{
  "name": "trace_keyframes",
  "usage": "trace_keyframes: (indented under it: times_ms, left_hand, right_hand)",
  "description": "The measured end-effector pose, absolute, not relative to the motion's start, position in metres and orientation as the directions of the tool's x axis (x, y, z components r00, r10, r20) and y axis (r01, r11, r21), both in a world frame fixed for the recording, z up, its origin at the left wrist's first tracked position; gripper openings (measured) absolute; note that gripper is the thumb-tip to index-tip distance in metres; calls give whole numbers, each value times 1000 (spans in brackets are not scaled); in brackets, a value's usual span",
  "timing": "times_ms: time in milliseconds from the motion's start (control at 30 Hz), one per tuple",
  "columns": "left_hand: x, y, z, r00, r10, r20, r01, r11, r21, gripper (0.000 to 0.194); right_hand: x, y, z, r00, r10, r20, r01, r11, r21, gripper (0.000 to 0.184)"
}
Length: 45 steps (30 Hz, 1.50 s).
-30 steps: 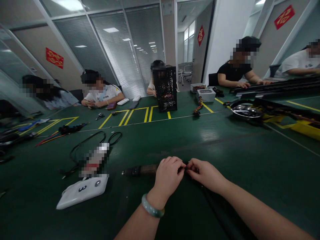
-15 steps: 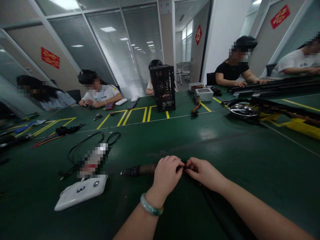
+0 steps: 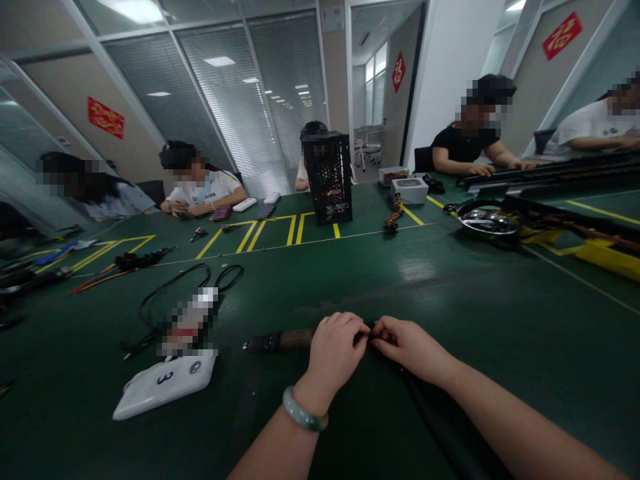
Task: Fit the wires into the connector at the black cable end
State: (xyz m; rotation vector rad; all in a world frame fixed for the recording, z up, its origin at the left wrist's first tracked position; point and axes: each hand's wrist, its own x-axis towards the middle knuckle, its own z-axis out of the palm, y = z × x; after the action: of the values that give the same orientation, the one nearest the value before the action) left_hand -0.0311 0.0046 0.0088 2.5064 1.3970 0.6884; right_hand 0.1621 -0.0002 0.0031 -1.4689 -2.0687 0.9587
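My left hand [image 3: 336,352], with a pale green bangle on its wrist, is closed over the right end of a dark rod-shaped tool [image 3: 280,341] lying on the green table [image 3: 450,293]. My right hand [image 3: 407,347] meets it fingertip to fingertip, fingers pinched on a small dark part between the two hands. A black cable [image 3: 440,420] trails from there towards me under my right forearm. What the pinched part is stays hidden.
A white device marked 3 [image 3: 165,383] lies to the left, with black cables [image 3: 175,283] behind it. Further off stand a black mesh case [image 3: 329,177], a grey power supply [image 3: 410,190] and a round metal part [image 3: 487,223]. Several people sit around the table's far edge.
Both hands stay closed together at the tool's end. Only the view has shifted slightly.
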Motion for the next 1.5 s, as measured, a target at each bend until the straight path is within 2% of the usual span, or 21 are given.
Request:
trace_keyframes:
  times_ms: [533, 967, 1300, 1500]
  left_hand:
    - [-32, 3, 10, 459, 841, 288, 752, -540, 378, 12]
    - [-31, 1, 13, 439, 852, 284, 767, -520, 376, 12]
    - [-30, 1, 15, 459, 841, 287, 758, -539, 367, 10]
    - [-29, -1, 15, 462, 836, 295, 761, -545, 353, 11]
  right_hand:
    - [160, 0, 4, -354, 934, -44, 653, 214, -726, 9]
    - [157, -2, 3, -307, 951, -38, 672, 189, -716, 12]
    - [156, -3, -4, -257, 966, 26, 669, 197, -717, 11]
    - [155, -4, -1, -242, 970, 5, 674, 172, -719, 10]
